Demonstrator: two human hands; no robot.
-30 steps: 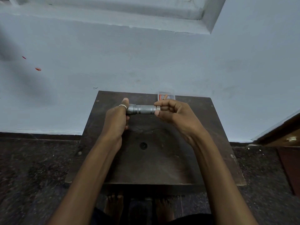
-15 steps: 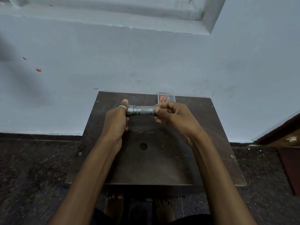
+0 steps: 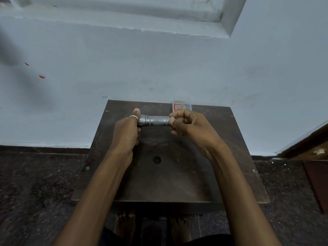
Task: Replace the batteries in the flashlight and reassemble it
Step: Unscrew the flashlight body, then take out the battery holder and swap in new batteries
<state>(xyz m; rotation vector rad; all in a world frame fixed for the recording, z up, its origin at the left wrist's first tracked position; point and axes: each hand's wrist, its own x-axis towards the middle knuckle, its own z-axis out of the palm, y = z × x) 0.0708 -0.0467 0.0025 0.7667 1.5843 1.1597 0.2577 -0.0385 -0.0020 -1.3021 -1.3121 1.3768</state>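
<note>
The flashlight [image 3: 154,120] lies sideways between the hands: left hand [image 3: 126,130] fingers wrap its head, right hand [image 3: 188,125] fingertips pinch the tail end.

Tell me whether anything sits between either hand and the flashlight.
Nothing visible does. The left hand grips the flashlight at its wider head end, and the right hand pinches its tail end, both in direct contact.

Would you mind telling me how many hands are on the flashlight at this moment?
2. The left hand grips the flashlight around its wider head end, and the right hand pinches its tail end with curled fingers. Both are in plain view above the table.
</note>
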